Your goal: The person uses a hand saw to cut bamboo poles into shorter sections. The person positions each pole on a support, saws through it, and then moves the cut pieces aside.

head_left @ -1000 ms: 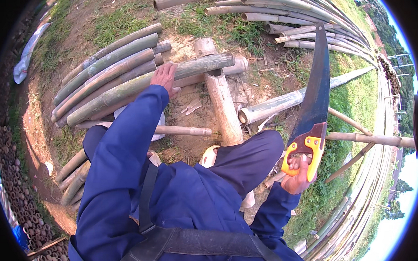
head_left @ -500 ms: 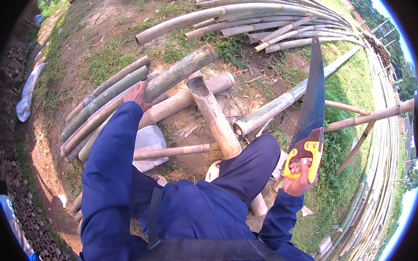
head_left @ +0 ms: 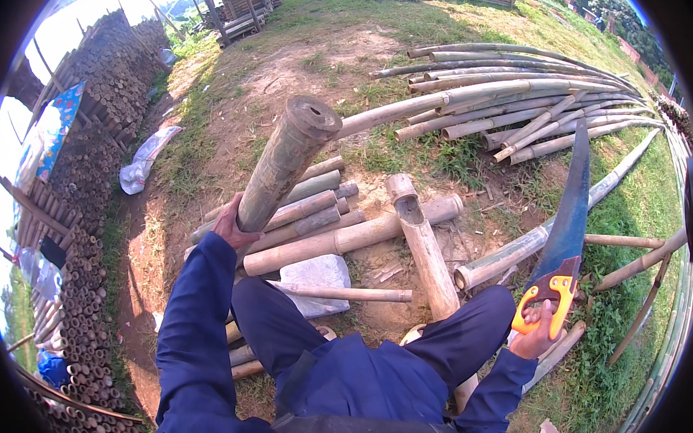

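Note:
My left hand [head_left: 235,226] grips a thick bamboo section [head_left: 285,161] near its lower end, its far end tilted up with a small dark hole in the cut face. My right hand [head_left: 539,326] is closed round the yellow and dark red handle of a handsaw [head_left: 563,243], whose blade points up and away. Between my knees and the saw, a notched bamboo post [head_left: 428,263] leans on a thick bamboo pole [head_left: 355,235] lying crosswise. Below that pole are a pale stone block [head_left: 316,285] and a thin bamboo stick [head_left: 349,293].
Several cut bamboo lengths [head_left: 307,189] lie behind my left hand. A long green-grey pole [head_left: 508,257] stretches off to the right, beyond it a pile of long poles [head_left: 525,96]. At left stand tall stacks of bamboo pieces [head_left: 98,317] and a white plastic sack [head_left: 142,162].
The bamboo section in my left hand has been raised and tipped upward, its end now facing me. The view has turned up and left. My right hand still holds the saw upright.

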Tool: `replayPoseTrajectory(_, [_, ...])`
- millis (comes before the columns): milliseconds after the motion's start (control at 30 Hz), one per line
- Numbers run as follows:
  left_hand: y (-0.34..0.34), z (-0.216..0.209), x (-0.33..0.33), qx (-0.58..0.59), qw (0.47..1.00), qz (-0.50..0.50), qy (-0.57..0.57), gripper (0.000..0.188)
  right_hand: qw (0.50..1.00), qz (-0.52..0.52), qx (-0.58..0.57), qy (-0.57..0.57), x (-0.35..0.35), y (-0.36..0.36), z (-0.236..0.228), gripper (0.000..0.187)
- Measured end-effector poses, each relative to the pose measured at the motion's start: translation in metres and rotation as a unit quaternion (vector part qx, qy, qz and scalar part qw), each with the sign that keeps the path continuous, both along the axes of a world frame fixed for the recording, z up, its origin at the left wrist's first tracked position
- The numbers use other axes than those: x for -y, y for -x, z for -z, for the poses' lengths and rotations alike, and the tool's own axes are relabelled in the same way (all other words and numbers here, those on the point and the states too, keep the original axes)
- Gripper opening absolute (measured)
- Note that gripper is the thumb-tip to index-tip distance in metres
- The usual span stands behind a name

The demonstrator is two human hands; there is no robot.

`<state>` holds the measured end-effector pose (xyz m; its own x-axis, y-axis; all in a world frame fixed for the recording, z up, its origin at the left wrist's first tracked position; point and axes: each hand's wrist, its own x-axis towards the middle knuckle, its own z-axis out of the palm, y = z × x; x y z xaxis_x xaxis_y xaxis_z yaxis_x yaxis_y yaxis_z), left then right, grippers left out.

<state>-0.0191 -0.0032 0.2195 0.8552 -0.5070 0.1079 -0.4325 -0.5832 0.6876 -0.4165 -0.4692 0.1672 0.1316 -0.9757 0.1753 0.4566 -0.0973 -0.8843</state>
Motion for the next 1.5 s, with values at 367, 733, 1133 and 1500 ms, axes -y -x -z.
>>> replayPoseTrajectory(367, [-0.021,-0.087,-0.087,0.163,0.958,-0.075,0.223,0.071,0.998,-0.034,0.021,-0.048,0.009,0.005,0.007,0.013])
replayPoseTrajectory(733, [-0.047,-0.203,-0.173,0.186,0.735,-0.311,0.573,0.061,0.997,-0.059,0.042,-0.010,0.007,-0.005,0.008,0.007])
replayPoseTrajectory(1133, [-0.051,0.195,-0.044,-0.217,0.600,-0.462,0.616,0.076,0.998,-0.042,0.001,0.047,-0.009,-0.008,-0.022,0.012])
replayPoseTrajectory(1500, [-0.055,0.322,0.044,-0.404,0.544,-0.519,0.521,0.081,0.994,-0.054,-0.075,0.063,-0.016,0.002,-0.043,0.022])
